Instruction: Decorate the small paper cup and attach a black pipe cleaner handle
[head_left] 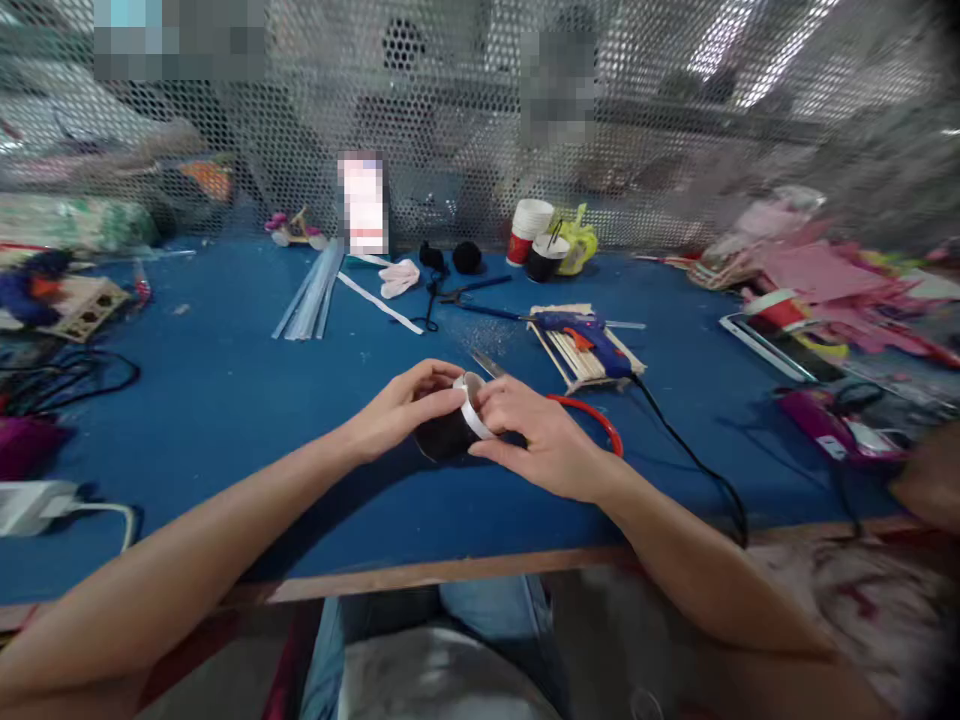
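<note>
Both my hands meet over the blue table (225, 400) at its middle, holding a small black paper cup (444, 437) with a white rim, tipped on its side. My left hand (401, 408) wraps its fingers round the cup's body. My right hand (536, 435) pinches the white rim with thumb and fingers. Under my right hand lie scissors with red handles (596, 415), their blades pointing up and left.
A blue glue gun (589, 335) rests on a mat of wooden sticks (574, 355), its black cord (697, 465) running to the table's front edge. Paper cups (536, 240) stand at the back. Pink scraps (817, 270) pile at right, cables (67, 375) at left. A mesh screen (450, 110) closes the back.
</note>
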